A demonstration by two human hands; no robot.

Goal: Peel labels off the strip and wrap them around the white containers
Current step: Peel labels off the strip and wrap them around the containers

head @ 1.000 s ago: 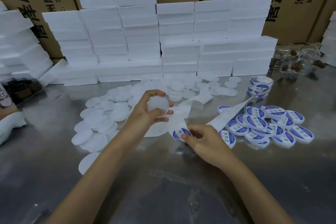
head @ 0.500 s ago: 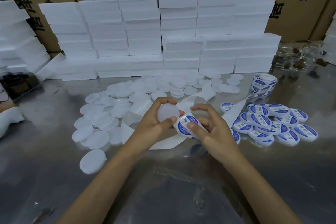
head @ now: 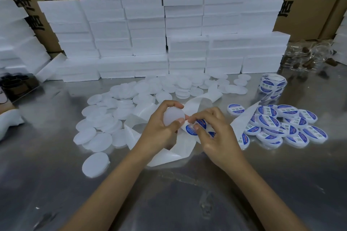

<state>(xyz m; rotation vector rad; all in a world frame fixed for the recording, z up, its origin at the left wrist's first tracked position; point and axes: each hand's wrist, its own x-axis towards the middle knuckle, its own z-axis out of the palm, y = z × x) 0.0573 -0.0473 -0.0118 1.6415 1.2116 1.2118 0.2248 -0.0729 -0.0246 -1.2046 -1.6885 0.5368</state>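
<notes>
Along the back of the steel table (head: 56,165), cardboard cartons (head: 309,2) stand behind a wall of stacked white foam boxes (head: 146,30), well out of my reach so the front stays free for working. Nearer, the supply lies sorted by side: bare white containers (head: 105,124) spread in a loose heap to my left, where my left hand can take the next one, and the finished labelled containers (head: 281,127) pile up to my right, where I judge I drop each one when it is done. The label roll (head: 272,85) sits just behind that pile, and its strip (head: 242,118) runs down from it toward my hands, while the spent white backing (head: 180,150) loops away under my wrists and back toward the heap.

My left hand (head: 159,129) is closed on one white container (head: 173,117), thumb on the near edge and fingers over the far edge, its flat face turned up toward me so the rim is open to the label. My right hand (head: 216,133) pinches a blue label (head: 191,129) between thumb and fingertips, right beside the container and touching its rim, ready to be pressed on. The label looks only partly lifted from the backing; I cannot tell how much is stuck yet.
</notes>
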